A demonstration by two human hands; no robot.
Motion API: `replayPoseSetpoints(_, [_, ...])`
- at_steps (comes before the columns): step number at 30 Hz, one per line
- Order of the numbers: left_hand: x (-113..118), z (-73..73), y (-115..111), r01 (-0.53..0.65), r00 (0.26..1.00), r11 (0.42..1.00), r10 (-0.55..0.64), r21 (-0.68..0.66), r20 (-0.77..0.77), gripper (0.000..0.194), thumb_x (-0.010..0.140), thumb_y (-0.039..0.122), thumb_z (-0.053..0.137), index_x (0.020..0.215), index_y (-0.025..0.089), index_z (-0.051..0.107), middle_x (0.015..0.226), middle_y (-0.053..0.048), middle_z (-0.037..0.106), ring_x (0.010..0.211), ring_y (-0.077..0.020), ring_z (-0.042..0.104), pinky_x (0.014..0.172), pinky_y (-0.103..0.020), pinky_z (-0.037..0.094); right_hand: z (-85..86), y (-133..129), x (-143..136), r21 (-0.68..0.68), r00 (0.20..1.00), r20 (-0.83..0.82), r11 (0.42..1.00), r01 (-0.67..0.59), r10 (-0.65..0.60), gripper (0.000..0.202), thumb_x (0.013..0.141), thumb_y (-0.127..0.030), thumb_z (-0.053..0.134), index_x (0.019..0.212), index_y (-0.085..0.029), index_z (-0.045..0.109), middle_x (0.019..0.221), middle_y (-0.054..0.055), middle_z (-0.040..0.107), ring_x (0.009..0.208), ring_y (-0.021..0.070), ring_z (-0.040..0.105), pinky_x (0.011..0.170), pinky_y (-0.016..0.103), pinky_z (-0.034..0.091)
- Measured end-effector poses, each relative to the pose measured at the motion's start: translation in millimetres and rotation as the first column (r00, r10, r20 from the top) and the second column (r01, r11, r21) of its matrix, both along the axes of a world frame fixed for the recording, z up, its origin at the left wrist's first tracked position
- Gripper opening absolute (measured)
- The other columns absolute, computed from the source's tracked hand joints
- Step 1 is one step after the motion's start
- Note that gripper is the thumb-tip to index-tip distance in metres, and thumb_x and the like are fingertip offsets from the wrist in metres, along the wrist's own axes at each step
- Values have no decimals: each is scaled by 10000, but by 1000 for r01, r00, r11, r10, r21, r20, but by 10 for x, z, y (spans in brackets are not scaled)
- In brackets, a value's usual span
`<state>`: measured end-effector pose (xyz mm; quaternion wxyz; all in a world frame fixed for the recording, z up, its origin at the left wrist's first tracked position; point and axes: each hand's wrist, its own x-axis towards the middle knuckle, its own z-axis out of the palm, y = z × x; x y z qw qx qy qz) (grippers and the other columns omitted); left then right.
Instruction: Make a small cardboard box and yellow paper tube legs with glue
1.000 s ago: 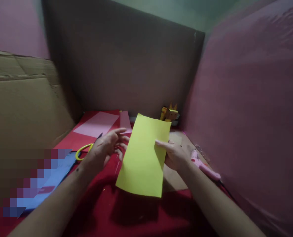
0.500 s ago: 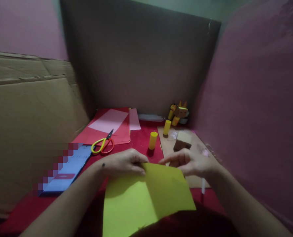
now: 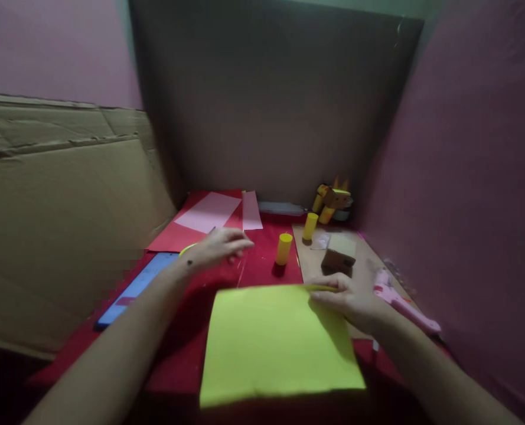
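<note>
My right hand (image 3: 348, 298) pinches the top right edge of a yellow sheet of paper (image 3: 280, 342), thumb in front and fingers behind. The sheet spreads out near the table's front edge. My left hand (image 3: 227, 245) is in the air, clear of the sheet, its fingers loosely apart and holding nothing. Behind that wrist lie scissors, mostly hidden; a bit of their yellow handle (image 3: 186, 249) and a blade tip show. Just beyond the sheet a small yellow paper tube (image 3: 284, 249) stands upright.
At the left lies a phone (image 3: 140, 289) beside red sheets (image 3: 169, 236) topped with pink paper (image 3: 209, 211). On a cardboard piece (image 3: 309, 260) are another yellow tube (image 3: 310, 226) and a small cardboard box (image 3: 339, 251). A pink glue gun (image 3: 404, 307) and a yellow-brown animal figure (image 3: 333, 200) are at the right.
My left hand has let go of the yellow sheet and moved up and left, over the scissors. The sheet lies flatter, held by my right hand alone. The camera view has shifted.
</note>
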<state>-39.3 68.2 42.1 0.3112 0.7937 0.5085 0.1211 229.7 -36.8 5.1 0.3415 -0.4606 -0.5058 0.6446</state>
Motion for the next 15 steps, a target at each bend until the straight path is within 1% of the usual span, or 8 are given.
replayPoseSetpoints(1, [-91,-37,126,-129,989,990,133,60,-67,364,908,416,458,1037,143,662,971,-135,704,878,-250,674,707,-332,521,-25,-22,1,10,994,-72,997,82,-81,299,688,-325,773,942,-169,757,809,75,766,684,166,705,706,275,544])
replayPoseSetpoints(3, [-247,-147,330,-331,915,928,360,169,-183,317,862,339,575,1056,95,632,1096,-193,649,1039,-323,615,825,-430,496,-82,-74,1,15,953,-198,971,239,-231,326,664,-338,794,949,-185,749,828,71,766,696,180,708,709,288,545])
replayPoseSetpoints(5, [-330,-281,442,-437,835,868,488,235,-253,340,874,332,586,1144,125,581,1200,-140,594,1088,-279,578,893,-479,478,-143,-124,-16,-10,896,-274,933,360,-348,351,658,-339,802,973,-200,735,845,68,765,665,186,706,655,292,548])
replayPoseSetpoints(8, [-323,-431,479,-498,780,821,565,279,-267,357,896,341,567,1204,162,543,1229,-98,568,1058,-234,584,880,-460,503,-230,-197,-82,-36,823,-343,882,470,-453,369,667,-326,799,1010,-220,713,885,64,764,592,177,692,577,291,546])
replayPoseSetpoints(10, [-300,-444,462,-525,776,800,590,289,-224,353,895,338,568,1198,160,545,1211,-97,575,1037,-229,590,861,-445,512,-278,-270,-152,-52,779,-396,859,509,-486,385,663,-302,801,1028,-224,702,919,66,763,617,185,700,585,298,554])
replayPoseSetpoints(13, [-349,-320,360,-566,789,769,609,296,-74,381,817,270,652,1139,88,563,1168,-174,561,1004,-282,597,834,-438,497,-337,-444,-285,-97,725,-483,853,513,-491,476,655,-240,792,1113,-203,669,1004,94,750,808,233,718,714,339,567])
replayPoseSetpoints(14, [-386,-256,288,-579,796,759,605,298,4,412,766,231,685,1118,57,562,1150,-212,548,989,-310,598,820,-429,488,-354,-512,-333,-123,709,-504,854,506,-493,518,648,-214,788,1147,-192,653,1023,104,745,861,249,713,755,356,562])
replayPoseSetpoints(15, [-425,-193,191,-594,797,749,597,292,91,450,726,212,706,1122,59,554,1134,-214,547,982,-318,594,805,-410,485,-369,-580,-382,-152,695,-517,853,499,-499,560,639,-188,785,1179,-183,636,1035,114,741,892,263,709,782,374,558])
